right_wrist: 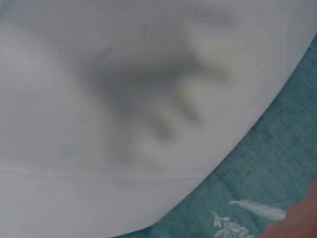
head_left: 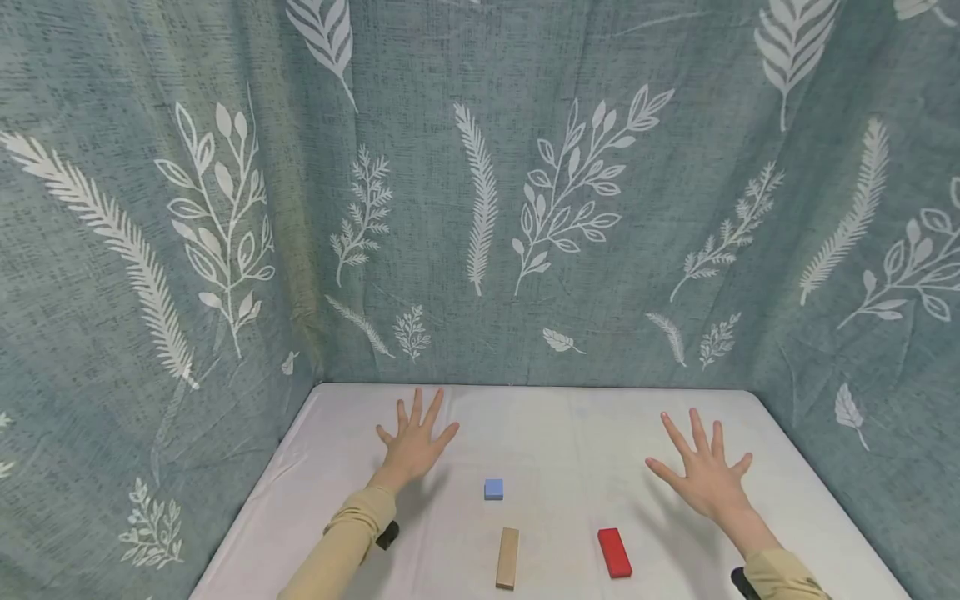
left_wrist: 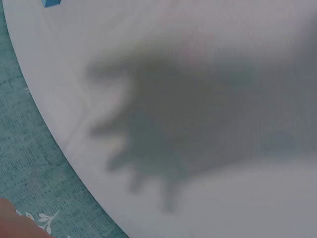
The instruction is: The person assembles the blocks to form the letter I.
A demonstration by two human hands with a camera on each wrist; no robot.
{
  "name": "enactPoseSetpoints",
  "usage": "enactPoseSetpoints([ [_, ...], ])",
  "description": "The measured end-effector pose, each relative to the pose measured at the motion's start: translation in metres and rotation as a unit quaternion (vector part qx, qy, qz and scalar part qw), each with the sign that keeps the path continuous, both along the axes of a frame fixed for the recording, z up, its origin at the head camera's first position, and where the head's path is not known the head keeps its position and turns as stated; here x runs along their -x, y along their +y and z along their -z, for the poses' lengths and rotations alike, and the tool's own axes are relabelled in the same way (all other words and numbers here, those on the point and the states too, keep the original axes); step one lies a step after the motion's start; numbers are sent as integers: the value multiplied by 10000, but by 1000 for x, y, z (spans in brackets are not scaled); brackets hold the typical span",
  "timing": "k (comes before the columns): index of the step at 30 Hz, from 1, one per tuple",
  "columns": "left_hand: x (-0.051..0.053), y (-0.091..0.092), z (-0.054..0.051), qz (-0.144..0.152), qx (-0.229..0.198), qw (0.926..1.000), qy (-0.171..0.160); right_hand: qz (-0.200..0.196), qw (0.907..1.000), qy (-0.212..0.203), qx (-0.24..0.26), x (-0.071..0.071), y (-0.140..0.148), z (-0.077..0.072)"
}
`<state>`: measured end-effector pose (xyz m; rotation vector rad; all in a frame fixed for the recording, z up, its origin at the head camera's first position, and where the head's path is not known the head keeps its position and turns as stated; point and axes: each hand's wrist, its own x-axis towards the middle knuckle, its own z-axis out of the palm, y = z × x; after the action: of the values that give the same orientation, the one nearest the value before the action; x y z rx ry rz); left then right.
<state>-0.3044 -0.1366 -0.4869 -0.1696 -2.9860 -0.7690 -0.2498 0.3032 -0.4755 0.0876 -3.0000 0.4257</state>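
Observation:
My left hand (head_left: 412, 448) is held above the white table with its fingers spread, holding nothing; a blue block (head_left: 493, 489) is the nearest thing, to its right. On the right side, my right hand (head_left: 708, 477) is also spread and empty, up and to the right of a red block (head_left: 615, 553). A light wooden block (head_left: 507, 558) lies between the blue and red ones, nearer the front. The left wrist view shows a hand's shadow, a bit of the blue block (left_wrist: 51, 2) and part of my left hand (left_wrist: 19, 222). Part of my right hand (right_wrist: 295, 218) shows in the right wrist view.
A white cloth covers the table (head_left: 555, 433). Blue-green curtains (head_left: 465, 333) with white leaf patterns stand along the table's back and both sides. Beige sleeves (head_left: 341, 533) cover the forearms, with a dark band (head_left: 387, 535) at the left wrist.

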Motion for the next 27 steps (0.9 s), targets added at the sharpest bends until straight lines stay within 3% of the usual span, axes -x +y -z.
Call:
enactPoseSetpoints([
  [7, -7, 8, -1, 366, -105, 9993, 68, -72, 9999, 73, 31, -3, -5, 1],
  [18, -10, 18, 3, 660, -160, 9972, 308, -267, 9994, 140, 147, -9, -15, 7],
  [27, -16, 30, 3, 988, -415, 9928, 532, -425, 9978, 84, 507, -14, -19, 11],
])
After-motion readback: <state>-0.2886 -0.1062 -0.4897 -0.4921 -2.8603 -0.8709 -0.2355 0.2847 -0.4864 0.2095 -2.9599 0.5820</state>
